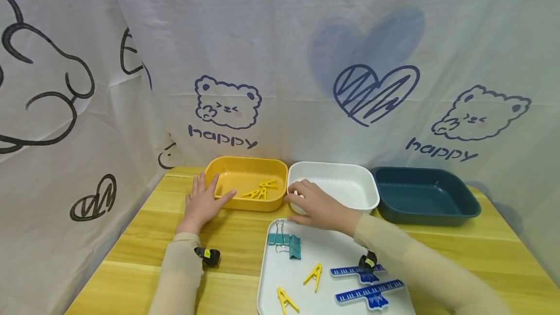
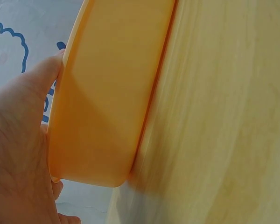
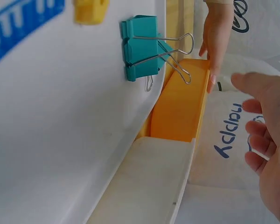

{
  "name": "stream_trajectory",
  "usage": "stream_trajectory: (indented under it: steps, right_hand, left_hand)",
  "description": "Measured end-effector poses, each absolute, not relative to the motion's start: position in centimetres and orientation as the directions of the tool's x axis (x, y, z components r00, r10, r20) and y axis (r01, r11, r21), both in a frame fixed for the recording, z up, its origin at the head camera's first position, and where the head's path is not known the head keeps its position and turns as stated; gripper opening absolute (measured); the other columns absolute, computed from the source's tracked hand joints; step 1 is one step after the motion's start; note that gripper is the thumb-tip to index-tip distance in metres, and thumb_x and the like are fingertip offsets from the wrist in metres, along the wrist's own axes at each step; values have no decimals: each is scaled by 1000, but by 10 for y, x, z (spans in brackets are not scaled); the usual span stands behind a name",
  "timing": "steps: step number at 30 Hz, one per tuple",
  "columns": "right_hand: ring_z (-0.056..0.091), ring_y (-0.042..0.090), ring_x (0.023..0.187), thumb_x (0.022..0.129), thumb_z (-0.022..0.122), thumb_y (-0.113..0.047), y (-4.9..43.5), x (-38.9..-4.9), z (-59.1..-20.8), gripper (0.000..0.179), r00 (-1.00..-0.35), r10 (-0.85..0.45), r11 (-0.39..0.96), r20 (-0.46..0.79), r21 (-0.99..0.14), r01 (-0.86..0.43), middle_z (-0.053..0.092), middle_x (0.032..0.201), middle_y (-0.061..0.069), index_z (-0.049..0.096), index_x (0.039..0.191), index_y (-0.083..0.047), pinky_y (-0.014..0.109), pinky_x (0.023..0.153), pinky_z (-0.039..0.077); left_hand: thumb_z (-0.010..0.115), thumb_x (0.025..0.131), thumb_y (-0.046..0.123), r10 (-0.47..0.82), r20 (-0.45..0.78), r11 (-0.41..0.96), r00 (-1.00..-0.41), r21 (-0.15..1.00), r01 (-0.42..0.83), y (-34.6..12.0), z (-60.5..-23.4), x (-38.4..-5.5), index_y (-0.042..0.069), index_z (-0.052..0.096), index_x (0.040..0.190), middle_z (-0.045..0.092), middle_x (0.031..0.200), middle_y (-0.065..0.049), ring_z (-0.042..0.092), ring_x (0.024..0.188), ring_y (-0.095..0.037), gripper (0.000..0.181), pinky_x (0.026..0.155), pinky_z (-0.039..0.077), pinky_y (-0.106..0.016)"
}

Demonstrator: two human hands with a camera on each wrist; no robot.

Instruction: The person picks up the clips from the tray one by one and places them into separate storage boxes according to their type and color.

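Head view, left hand [image 1: 203,204] spread on yellow tub [image 1: 249,204], yellow clips [image 1: 263,192] inside, right hand [image 1: 316,204] at white tub [image 1: 350,186], mixed clips [image 1: 295,247] on tray [image 1: 270,281], left wrist view, thumb [image 2: 46,72] on yellow rim, right wrist view, right fingers [image 3: 261,145] loosely bent, thumb apart.

A pale yellow-brown wooden table [image 1: 236,276]. Along its far edge, from the left corner to the right, stand a yellow bin [image 1: 238,174], a white bin [image 1: 341,183] and a dark teal bin [image 1: 426,193]. A white tray [image 1: 330,247] lies nearer, around mid-table.
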State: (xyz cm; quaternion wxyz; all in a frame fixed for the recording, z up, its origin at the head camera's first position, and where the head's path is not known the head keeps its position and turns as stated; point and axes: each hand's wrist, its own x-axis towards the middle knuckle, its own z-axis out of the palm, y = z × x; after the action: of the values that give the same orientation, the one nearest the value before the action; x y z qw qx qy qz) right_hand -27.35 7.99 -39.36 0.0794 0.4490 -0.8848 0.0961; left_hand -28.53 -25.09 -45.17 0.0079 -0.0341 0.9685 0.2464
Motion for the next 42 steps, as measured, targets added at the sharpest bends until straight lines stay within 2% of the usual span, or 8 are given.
stream_trajectory:
  steps: [5, 12, 18, 25, 30, 36, 42]
  right_hand:
    - [49, 15, 112, 86, 73, -40, 98, -263, -394, 33, -550, -813, 541, 190, -104, -835, 55, 123, -3, 63, 115, -25, 30, 98, 47]
    - [45, 11, 110, 86, 73, -42, 117, -250, -399, 36, -561, -821, 536, 106, -199, -821, 53, 123, -6, 65, 116, -24, 30, 96, 47]
    - [45, 9, 107, 83, 74, -44, 128, -241, -410, 39, -502, -860, 478, 88, -205, -854, 52, 122, -7, 64, 117, -27, 27, 92, 47]
    - [45, 9, 108, 84, 71, -51, 130, -232, -419, 38, -478, -877, 476, -49, -228, -849, 52, 122, -10, 63, 118, -36, 28, 94, 46]
    - [45, 7, 103, 84, 72, -47, 131, -230, -424, 33, -417, -906, 423, -77, -229, -877, 52, 118, -11, 65, 115, -37, 26, 91, 45]
    - [44, 5, 101, 83, 74, -40, 129, -228, -431, 26, -372, -923, 384, -95, -241, -891, 53, 117, -12, 68, 108, -38, 24, 91, 44]
    - [45, 4, 101, 82, 75, -35, 127, -227, -437, 22, -330, -940, 342, -92, -202, -918, 53, 116, -12, 69, 104, -37, 24, 92, 45]
  left_hand:
    - [37, 87, 79, -59, -23, 874, -998, 482, -63, -250, -452, -286, 18, 12, 158, -17, 162, -18, -15, 150, -42, 97, 113, 1, -73]
    - [38, 87, 78, -56, -31, 870, -998, 489, -64, -250, -450, -285, 18, 11, 158, -17, 162, -19, -17, 149, -41, 97, 114, 0, -73]
    - [38, 87, 78, -56, -32, 872, -998, 485, -65, -251, -450, -285, 18, 11, 158, -17, 162, -19, -16, 150, -42, 97, 113, 0, -73]
    - [36, 87, 79, -58, -31, 875, -998, 480, -66, -252, -450, -285, 17, 11, 158, -18, 162, -19, -16, 150, -42, 98, 113, 0, -73]
    - [37, 87, 79, -59, -27, 874, -998, 481, -65, -252, -450, -285, 17, 11, 158, -17, 162, -19, -15, 150, -43, 98, 113, 0, -74]
    - [37, 87, 79, -62, -25, 874, -998, 481, -67, -252, -451, -286, 18, 12, 158, -17, 162, -19, -15, 150, -42, 98, 113, 1, -73]
    - [38, 87, 78, -55, -20, 868, -998, 492, -58, -252, -451, -285, 17, 13, 158, -17, 162, -20, -15, 150, -43, 98, 113, 1, -74]
